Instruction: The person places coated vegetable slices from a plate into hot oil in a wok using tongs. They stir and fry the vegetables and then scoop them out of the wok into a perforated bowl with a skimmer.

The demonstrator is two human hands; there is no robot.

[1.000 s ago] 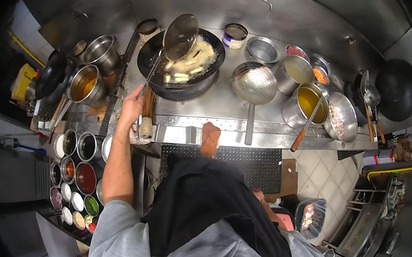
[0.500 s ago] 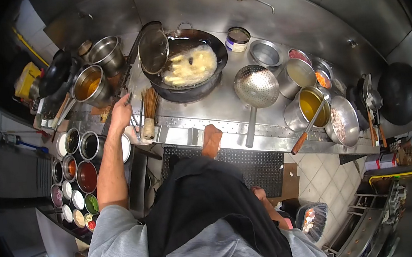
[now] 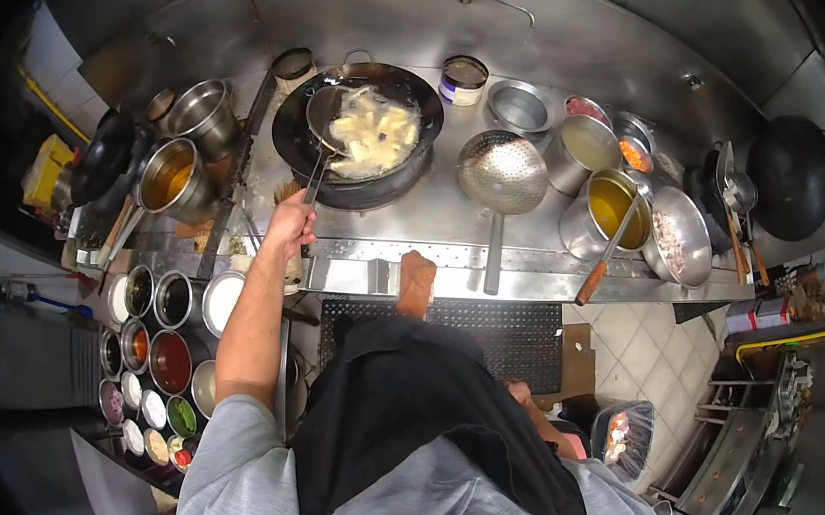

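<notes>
My left hand (image 3: 290,225) is closed around the handle of a wire strainer (image 3: 325,116), whose round mesh dips into the left side of a large black wok (image 3: 294,159). Pale yellow pieces (image 3: 374,133) float in bubbling oil at the wok's middle and right. Below the wok, a bamboo brush (image 3: 293,270) stands partly behind my left hand and forearm. Down by the side of the black apron is my right hand (image 3: 518,392), away from the counter; its fingers are mostly hidden.
A perforated ladle (image 3: 502,173) lies right of the wok. Beyond it stand a pot of yellow liquid (image 3: 579,230), a brown-handled ladle (image 3: 592,286) and a steel bowl (image 3: 682,239). Several seasoning containers (image 3: 172,361) sit at left, near a pot of amber liquid (image 3: 174,187).
My left hand has moved right and the strainer has come down from above the wok's left rim into the oil beside the pale pieces. My right hand stays low.
</notes>
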